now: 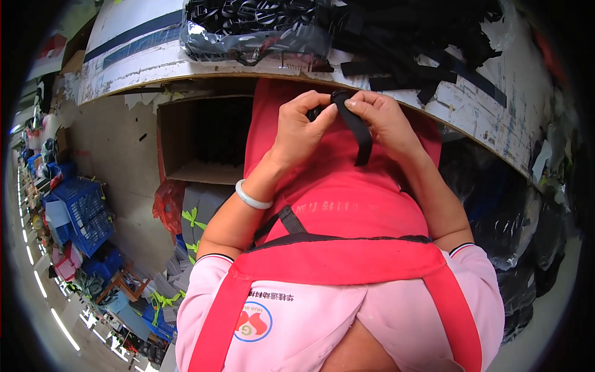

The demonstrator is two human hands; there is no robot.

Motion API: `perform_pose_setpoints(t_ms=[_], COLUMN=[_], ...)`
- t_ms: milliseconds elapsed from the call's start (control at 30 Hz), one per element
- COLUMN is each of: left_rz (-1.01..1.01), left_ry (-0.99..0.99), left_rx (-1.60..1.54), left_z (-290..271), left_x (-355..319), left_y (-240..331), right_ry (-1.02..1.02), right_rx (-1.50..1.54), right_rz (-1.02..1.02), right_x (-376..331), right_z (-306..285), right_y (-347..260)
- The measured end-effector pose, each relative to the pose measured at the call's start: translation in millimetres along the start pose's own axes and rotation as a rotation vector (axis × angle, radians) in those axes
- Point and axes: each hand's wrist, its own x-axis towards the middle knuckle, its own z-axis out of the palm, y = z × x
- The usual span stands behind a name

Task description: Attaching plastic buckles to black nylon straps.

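Just off the table edge, my left hand (302, 124) is closed in a pinch at a small black plastic buckle (338, 96). Another dark piece (314, 113) shows within the curl of its fingers; its kind is hard to make out. Opposite it, my right hand (385, 122) pinches a black webbing strap (360, 141) close to the buckle. The strap's free end hangs down between both hands over my red apron (334, 192). Whether the strap passes through the buckle is hidden by the fingertips.
On the worn white table (136, 68) lie a clear bag of black buckles (257, 34) and a heap of black straps (409, 43). Below the edge stands an open cardboard box (204, 173). Blue crates (80, 214) are at the far left; dark plastic bags (508, 229) sit at right.
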Motion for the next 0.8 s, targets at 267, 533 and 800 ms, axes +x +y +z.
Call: perform_pose_setpoints(t_ms=[267, 533, 800], left_rz=[0.321, -0.015, -0.510], left_ry=[0.051, 0.012, 0.014], left_rx=[0.333, -0.019, -0.699], left_z=[-0.6, -2.9, -2.1], left_x=[0.5, -11.8, -5.4], left_y=[2.7, 2.9, -9.4], right_ry=[0.062, -0.150, 0.083], right_rx=[0.055, 0.215, -0.370], right_rz=[-0.076, 0.043, -0.589], right_x=[3.7, 5.3, 1.2], right_z=[5.6, -5.7, 9.3], right_y=[3.3, 4.1, 23.9])
